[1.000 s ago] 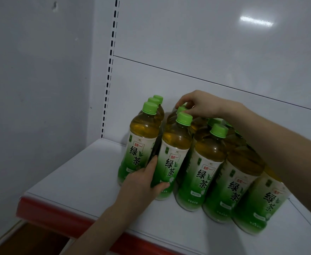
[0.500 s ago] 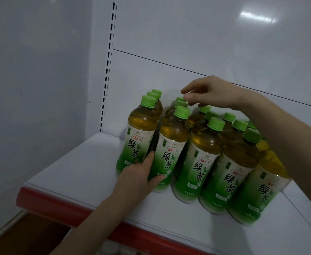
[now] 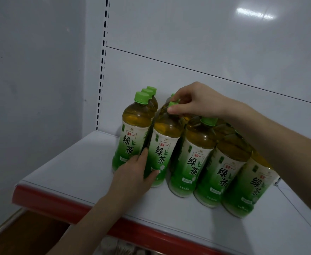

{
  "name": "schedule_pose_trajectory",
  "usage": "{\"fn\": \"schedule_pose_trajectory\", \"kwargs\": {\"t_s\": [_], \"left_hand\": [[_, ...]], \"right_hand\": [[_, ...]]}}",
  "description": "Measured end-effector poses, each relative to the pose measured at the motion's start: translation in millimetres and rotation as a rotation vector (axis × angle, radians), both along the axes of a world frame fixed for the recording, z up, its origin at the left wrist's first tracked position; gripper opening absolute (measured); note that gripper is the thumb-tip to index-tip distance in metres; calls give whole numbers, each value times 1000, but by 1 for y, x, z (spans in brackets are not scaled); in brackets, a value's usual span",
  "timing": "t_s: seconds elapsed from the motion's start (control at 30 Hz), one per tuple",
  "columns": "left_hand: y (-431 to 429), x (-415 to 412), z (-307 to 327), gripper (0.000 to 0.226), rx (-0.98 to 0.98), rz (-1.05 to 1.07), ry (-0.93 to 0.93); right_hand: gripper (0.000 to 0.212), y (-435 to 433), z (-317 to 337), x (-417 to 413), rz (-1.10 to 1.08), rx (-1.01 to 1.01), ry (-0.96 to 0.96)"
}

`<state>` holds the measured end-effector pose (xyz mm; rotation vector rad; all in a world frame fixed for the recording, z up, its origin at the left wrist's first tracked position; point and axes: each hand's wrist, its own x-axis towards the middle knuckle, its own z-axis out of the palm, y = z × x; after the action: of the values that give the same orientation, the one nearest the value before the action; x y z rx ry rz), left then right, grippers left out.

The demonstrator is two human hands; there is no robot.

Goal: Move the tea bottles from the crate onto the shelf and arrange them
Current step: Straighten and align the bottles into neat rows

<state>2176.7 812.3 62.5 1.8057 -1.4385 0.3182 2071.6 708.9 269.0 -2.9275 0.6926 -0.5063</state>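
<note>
Arranging: right hand [image 3: 197, 102] is pinching the green cap [image 3: 172, 104] of a clear plastic tea bottle [image 3: 166, 137], left hand [image 3: 132, 175] gripping its body; probably needs squaring up.

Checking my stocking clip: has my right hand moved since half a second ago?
Yes. The right hand has dropped from level with the back panel seam onto the second front bottle's cap, which it now pinches.

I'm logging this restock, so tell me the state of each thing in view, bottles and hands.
Leftmost front bottle: capped, standing on the shelf.
Second front bottle: capped, standing, held by both hands.
Third front bottle: capped, standing.
Fourth front bottle: standing, top hidden.
Fifth front bottle: standing, top hidden.
Left hand: grips the second bottle's lower body.
Right hand: pinches the second bottle's cap.
</note>
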Motion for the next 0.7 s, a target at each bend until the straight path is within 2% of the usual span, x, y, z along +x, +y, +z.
{"fn": "schedule_pose_trajectory", "kwargs": {"t_s": [0.1,0.33,0.43,0.5,0.6,0.7], "left_hand": [[-2,1,-8,62,-98,51,-132],[-3,-1,-6,63,-77,67,-137],[-3,-1,-6,63,-82,62,-114],[0,-1,-4,61,-115,63,-122],[3,-9,3,50,-205,29,-184],[-3,-25,6,57,-224,-90,-216]], "right_hand": [[36,-2,-1,-1,-6,-19,-11],[39,-3,-5,-3,-23,53,-34],[43,1,2,-11,-22,220,-46],[42,-5,14,-25,-31,306,-165],[31,-26,28,-50,-129,197,-306],[27,-48,25,-64,-247,118,-177]]}}
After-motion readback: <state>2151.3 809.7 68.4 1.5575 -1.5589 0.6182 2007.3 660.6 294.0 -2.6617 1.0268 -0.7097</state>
